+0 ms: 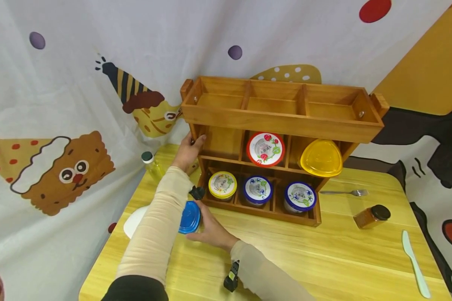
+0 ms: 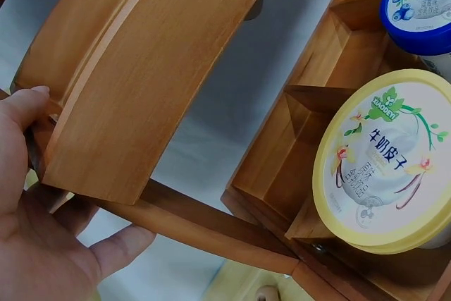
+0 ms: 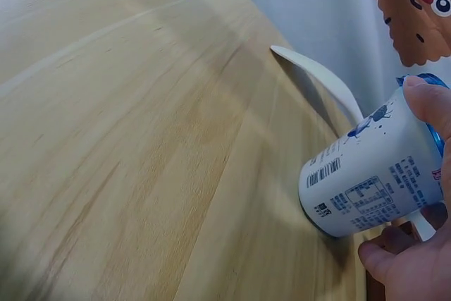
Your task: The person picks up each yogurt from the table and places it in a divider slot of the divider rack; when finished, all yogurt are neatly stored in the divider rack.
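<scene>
A tiered wooden rack (image 1: 282, 122) stands at the back of the table. My left hand (image 1: 187, 152) grips its left side; in the left wrist view the thumb lies on the upper tray's end and the fingers reach around the side frame. Below, my right hand (image 1: 214, 230) holds a white tub with a blue lid (image 1: 190, 217), the thumb against the lid's edge. In the right wrist view this printed tub (image 3: 373, 181) appears to stand on the table. Part of it is hidden behind the left forearm in the head view.
The rack holds a yellow-lidded tub (image 1: 222, 184), a red-lidded tub (image 1: 265, 149), two blue-lidded tubs (image 1: 300, 196) and a yellow container (image 1: 321, 158). A bottle (image 1: 154, 168) and white dish (image 1: 134, 220) are left; a fork (image 1: 346, 192), jar (image 1: 372, 216) and knife (image 1: 414, 263) right.
</scene>
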Demonstrator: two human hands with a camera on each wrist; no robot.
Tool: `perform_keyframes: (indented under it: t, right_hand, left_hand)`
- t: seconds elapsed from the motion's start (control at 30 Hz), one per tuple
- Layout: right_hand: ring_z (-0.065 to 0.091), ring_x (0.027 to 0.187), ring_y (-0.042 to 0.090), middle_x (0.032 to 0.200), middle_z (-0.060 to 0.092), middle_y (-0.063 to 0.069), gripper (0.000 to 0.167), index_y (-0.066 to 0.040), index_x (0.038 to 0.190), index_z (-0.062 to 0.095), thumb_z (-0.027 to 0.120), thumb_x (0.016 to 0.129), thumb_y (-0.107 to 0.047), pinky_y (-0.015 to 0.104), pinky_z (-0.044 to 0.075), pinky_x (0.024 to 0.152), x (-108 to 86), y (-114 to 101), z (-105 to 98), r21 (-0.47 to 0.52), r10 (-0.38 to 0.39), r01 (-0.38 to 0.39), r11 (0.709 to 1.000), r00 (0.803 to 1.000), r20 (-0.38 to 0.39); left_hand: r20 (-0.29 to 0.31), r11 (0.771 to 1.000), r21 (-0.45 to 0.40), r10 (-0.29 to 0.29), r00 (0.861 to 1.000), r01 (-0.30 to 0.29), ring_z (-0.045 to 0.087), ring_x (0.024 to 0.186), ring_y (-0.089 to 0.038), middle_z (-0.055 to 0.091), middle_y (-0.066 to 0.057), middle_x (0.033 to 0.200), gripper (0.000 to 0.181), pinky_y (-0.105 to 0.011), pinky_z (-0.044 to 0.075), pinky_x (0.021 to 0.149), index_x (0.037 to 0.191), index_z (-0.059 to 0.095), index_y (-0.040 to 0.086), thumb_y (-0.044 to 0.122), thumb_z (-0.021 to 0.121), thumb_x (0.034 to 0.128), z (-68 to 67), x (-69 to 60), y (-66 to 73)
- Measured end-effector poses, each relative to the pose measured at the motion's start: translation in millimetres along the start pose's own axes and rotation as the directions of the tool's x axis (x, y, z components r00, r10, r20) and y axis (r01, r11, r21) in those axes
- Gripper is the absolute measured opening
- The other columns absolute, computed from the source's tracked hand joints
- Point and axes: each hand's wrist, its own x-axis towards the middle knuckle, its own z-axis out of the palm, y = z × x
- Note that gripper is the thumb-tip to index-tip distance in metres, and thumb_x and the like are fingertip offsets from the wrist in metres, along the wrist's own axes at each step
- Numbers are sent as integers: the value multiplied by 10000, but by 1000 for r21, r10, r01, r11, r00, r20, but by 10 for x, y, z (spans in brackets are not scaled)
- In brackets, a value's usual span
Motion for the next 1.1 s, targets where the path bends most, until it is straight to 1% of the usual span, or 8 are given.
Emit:
perform_keyframes:
  t: [0.07,0.27,0.4,0.5,0.6,0.77,1.0,1.1]
  right_hand:
    - [193,1501,220,1635,168,-3,1032,-275,1583,78,796,842,-265,524,209,1203,9,3,6,12,-9,9,1000,1000,2]
    - [326,1441,240,1589,284,27,1031,-198,1577,136,821,814,-306,503,304,1167,-17,9,8,-26,-23,23,999,1000,-13]
    - [362,1423,232,1583,301,14,1032,-247,1576,143,828,807,-308,476,349,1147,-90,-14,-26,-38,-36,35,999,999,-30]
    - [374,1417,241,1586,299,17,1023,-300,1569,146,828,807,-298,487,356,1140,-168,-33,-83,-12,-56,55,998,997,-55]
    - [397,1400,272,1577,310,44,1011,-285,1571,150,822,816,-272,510,369,1123,-242,-20,-153,32,-77,81,996,992,-98]
    - [394,1402,276,1568,320,51,1010,-246,1579,149,818,823,-275,506,366,1120,-347,-13,-260,84,-51,64,994,987,-150]
    - [376,1411,310,1582,293,78,1019,-252,1575,166,834,806,-260,509,383,1111,-478,-26,-337,79,-48,63,995,982,-182]
    - [389,1404,298,1573,308,81,1022,-222,1574,176,840,797,-195,495,392,1110,-514,-45,-373,81,-48,67,994,974,-220]
  left_hand:
    - [-10,1000,6,6,1000,-6,490,1300,-266,496,-106,1434,531,-454,394,1100,1511,372,266,431,500,1022,3,69,-94]
    - [-13,1000,10,1,1000,-1,492,1296,-251,505,-94,1425,526,-441,400,1094,1506,378,264,431,500,1023,23,70,-84]
    - [-13,1000,10,3,1000,-3,492,1299,-252,505,-98,1428,524,-440,399,1096,1505,379,260,427,500,1024,31,75,-82]
    - [-8,1000,13,11,1000,-11,492,1301,-258,501,-100,1432,528,-447,399,1097,1508,373,262,432,497,1024,36,80,-82]
    - [-7,1000,12,17,1000,-17,495,1300,-259,500,-96,1433,533,-448,403,1093,1509,371,270,439,501,1021,40,81,-80]
    - [-10,1000,-6,16,1000,-16,478,1316,-270,485,-120,1452,538,-441,388,1108,1520,361,232,396,504,1027,29,40,-25]
    - [10,999,-41,-1,1000,2,443,1339,-320,465,-190,1450,500,-466,349,1134,1510,367,132,264,492,1044,19,-129,180]
    - [7,999,-35,7,1000,-7,456,1327,-305,477,-176,1445,498,-450,358,1127,1509,372,147,267,498,1042,14,-105,146]
